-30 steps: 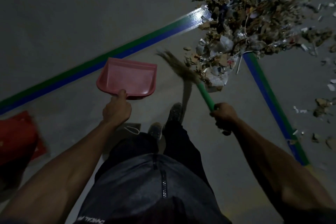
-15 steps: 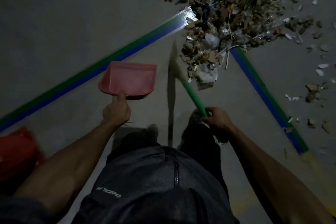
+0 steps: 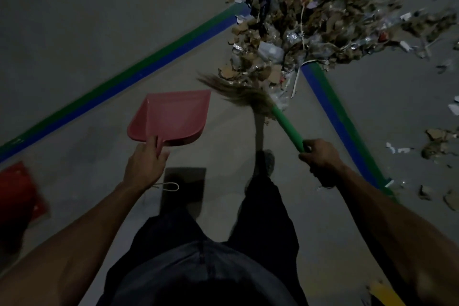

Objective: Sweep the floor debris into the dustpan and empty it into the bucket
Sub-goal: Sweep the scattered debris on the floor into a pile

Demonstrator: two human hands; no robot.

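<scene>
My left hand grips the handle of a pink dustpan, which hangs above the grey floor with its shadow below it. My right hand grips the green handle of a broom. The broom's brown bristles fan out to the left at the near edge of a big debris pile of torn cardboard, paper and foil scraps. The dustpan's open mouth faces the pile and holds nothing. A red shape at the left edge may be the bucket; it is blurred.
Green and blue tape lines cross the floor and meet under the pile; another line runs down the right. Loose scraps lie scattered at the right. My legs and one shoe stand between my hands. A yellow mark shows at lower right.
The broom head has swung from pointing straight ahead to fanning left against the pile's near edge. The dustpan has moved slightly right and closer to the pile. The view has shifted towards the debris.
</scene>
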